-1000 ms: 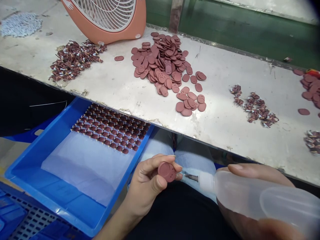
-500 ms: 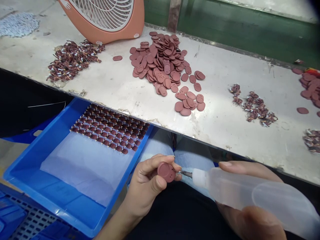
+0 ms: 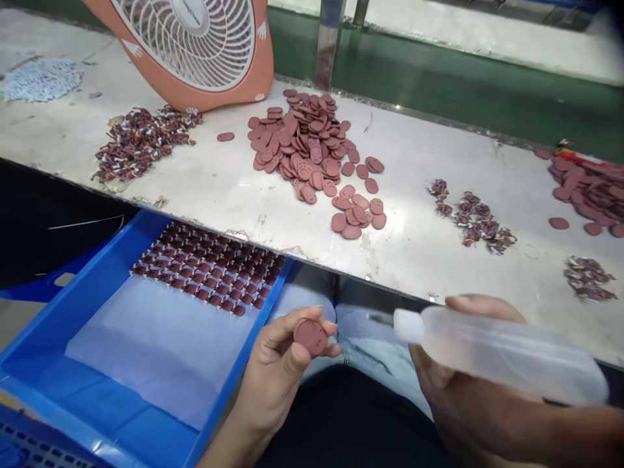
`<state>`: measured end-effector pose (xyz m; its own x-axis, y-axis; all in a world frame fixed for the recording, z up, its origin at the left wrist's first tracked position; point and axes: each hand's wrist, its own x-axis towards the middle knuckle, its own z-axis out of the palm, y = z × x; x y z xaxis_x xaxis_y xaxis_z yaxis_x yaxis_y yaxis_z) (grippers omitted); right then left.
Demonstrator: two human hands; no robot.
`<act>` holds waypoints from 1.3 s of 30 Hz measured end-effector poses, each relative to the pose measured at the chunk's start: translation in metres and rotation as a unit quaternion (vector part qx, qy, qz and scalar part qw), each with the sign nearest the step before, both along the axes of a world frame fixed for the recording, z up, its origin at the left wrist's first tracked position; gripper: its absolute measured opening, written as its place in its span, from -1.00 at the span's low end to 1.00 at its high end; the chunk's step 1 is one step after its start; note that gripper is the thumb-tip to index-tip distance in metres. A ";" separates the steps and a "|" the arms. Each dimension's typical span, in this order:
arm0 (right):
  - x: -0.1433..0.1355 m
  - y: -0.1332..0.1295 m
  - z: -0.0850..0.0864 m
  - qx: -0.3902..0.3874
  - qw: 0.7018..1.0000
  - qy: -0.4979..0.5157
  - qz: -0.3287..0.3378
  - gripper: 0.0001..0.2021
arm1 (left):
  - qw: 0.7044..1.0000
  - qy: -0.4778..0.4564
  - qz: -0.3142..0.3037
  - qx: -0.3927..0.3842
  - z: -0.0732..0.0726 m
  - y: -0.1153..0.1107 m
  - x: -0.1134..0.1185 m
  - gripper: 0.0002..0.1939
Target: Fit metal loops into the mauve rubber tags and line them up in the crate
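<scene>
Between thumb and fingers, my left hand pinches a reddish-brown oval disc with small holes, its face turned up toward me. My right hand, blurred, is wrapped round a translucent squeeze bottle lying nearly level. The bottle's thin metal needle tip points left, apart from the disc. Beyond my hands, a heap of similar oval discs lies on the worn white table, with a smaller cluster of discs in front of it.
Left of my lap is a blue tray holding rows of assembled brown pieces on a white sheet. An orange fan stands at the back. Knotted brown bits lie left, more brown bits right, and another disc pile far right.
My right hand has drawn the squeeze bottle's needle tip back from the disc, to the right. The disc stays in my left hand. The camera view has tilted up a little.
</scene>
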<state>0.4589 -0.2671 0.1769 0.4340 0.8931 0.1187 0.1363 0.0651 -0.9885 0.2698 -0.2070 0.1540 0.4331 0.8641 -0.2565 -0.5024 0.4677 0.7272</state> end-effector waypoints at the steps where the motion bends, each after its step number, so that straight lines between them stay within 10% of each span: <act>1: 0.001 0.010 0.007 0.039 0.996 0.075 -0.018 -0.31 | 1.000 0.008 0.010 -0.003 0.000 0.001 0.000 -0.70; 4: 0.007 0.038 0.015 0.078 0.976 0.203 0.017 -0.49 | 0.996 0.052 0.065 -0.037 0.004 0.004 0.001 -0.65; 13: 0.034 0.093 -0.020 -0.042 0.985 -0.166 0.017 -0.61 | 0.981 0.100 0.160 -0.046 0.015 0.009 0.016 -0.57; 22: 0.091 0.077 0.006 -0.137 0.931 -0.327 0.090 -0.38 | 0.984 0.092 0.145 -0.052 0.012 0.010 0.022 -0.58; 32: 0.172 0.126 0.006 -0.260 0.821 -0.507 -0.043 -0.79 | 0.992 0.045 0.067 -0.097 0.018 0.005 0.015 -0.63; 39: 0.141 0.084 0.025 -0.177 0.878 -0.434 -0.096 -0.84 | 0.988 -0.001 0.010 -0.153 0.022 0.003 0.009 -0.62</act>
<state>0.6001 -0.1831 0.2017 0.4642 0.8609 0.2081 0.8229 -0.3323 -0.4609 0.2793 -0.2042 0.1756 0.4172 0.7552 -0.5057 -0.5161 0.6548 0.5521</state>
